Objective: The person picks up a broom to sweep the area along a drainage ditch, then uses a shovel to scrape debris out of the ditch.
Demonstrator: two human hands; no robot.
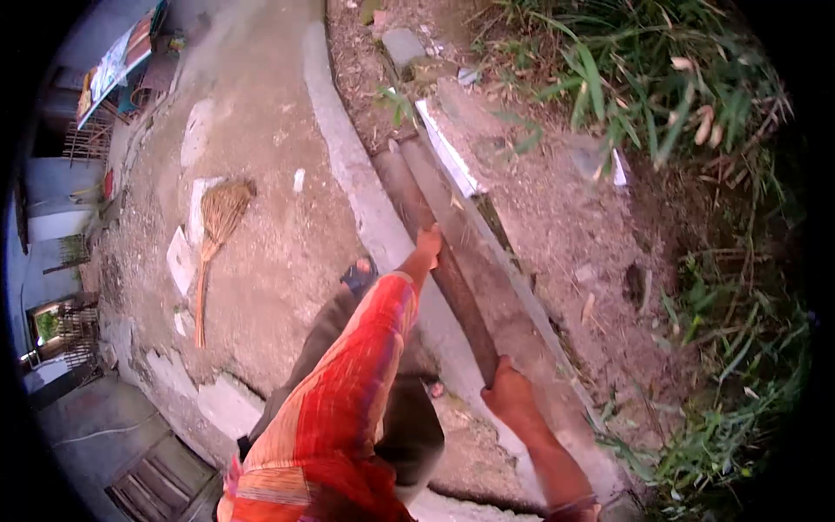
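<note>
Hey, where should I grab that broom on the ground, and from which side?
Probably the broom handle, about midway along, reaching down from the right, where you stand. It's slim and lies flat, pointing toward the bottom of the view, while the bristles flare out at the far end. Both hands are on the pole, so one would need freeing first.

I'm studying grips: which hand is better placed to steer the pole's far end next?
Probably the left hand: it grips the pole farther along, nearer that end, while the right hand holds it farther back.
</note>
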